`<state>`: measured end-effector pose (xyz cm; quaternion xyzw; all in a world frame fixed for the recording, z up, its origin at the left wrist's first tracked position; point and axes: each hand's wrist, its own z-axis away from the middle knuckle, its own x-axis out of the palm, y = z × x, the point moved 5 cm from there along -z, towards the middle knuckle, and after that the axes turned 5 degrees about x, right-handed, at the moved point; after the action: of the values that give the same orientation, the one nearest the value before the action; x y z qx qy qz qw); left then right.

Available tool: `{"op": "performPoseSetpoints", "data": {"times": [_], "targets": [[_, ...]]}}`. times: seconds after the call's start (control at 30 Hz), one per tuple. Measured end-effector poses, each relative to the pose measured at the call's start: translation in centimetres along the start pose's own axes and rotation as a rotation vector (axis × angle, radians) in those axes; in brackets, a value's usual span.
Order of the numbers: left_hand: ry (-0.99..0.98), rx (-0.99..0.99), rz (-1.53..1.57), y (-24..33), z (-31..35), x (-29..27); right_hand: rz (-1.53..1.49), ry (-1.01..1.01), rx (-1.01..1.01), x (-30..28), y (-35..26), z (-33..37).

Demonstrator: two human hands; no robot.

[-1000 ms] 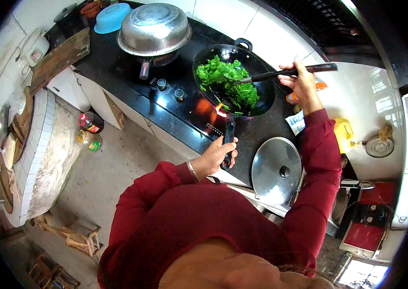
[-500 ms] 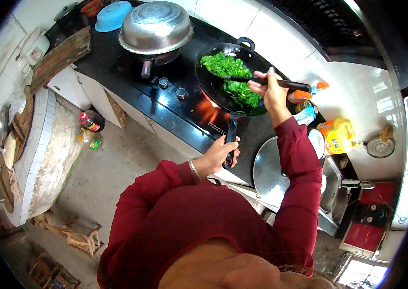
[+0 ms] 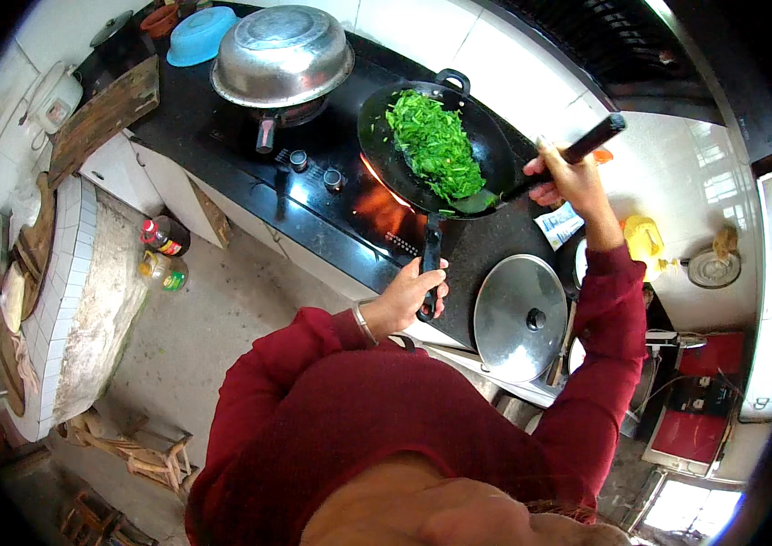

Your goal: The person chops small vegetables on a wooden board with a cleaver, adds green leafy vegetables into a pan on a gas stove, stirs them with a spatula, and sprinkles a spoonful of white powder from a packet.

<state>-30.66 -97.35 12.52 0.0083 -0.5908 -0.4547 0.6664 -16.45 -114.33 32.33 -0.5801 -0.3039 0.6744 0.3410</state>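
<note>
Chopped green leafy vegetables [image 3: 436, 146] lie heaped in a dark wok [image 3: 379, 127] on the right burner, with an orange flame showing at its near left side. My left hand [image 3: 409, 296] is closed round the wok's long black handle [image 3: 431, 250]. In my right hand [image 3: 570, 177] is a spatula [image 3: 597, 136], gripped by its thick black handle. Its shaft slants down over the wok's right rim, and its blade sits at the lower right edge of the greens, partly hidden among them.
A covered metal pan [image 3: 281, 59] stands on the left burner, a blue basin [image 3: 199, 36] behind it. To the wok's right are a glass lid [image 3: 521, 314] with a black knob and a yellow bottle [image 3: 644, 241]. Two bottles [image 3: 165, 238] stand on the floor at left.
My right hand has moved right and slightly back, drawing the spatula from across the greens to the wok's right side. The greens are gathered into a heap. My left hand keeps its hold.
</note>
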Motion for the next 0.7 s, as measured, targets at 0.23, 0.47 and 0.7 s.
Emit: {"op": "performPoseSetpoints", "data": {"times": [0.23,0.47,0.7], "targets": [[-0.018,-0.036,0.022,0.0,0.1,0.2,-0.098,0.063,-0.134,4.2,2.2,-5.4],[-0.035,0.007,0.035,0.1,-0.2,-0.3,0.167,-0.128,-0.307,4.7,-3.6,-3.5],[-0.016,0.02,0.021,0.1,0.0,0.1,-0.207,-0.061,-0.235,5.9,0.8,-7.7]]}}
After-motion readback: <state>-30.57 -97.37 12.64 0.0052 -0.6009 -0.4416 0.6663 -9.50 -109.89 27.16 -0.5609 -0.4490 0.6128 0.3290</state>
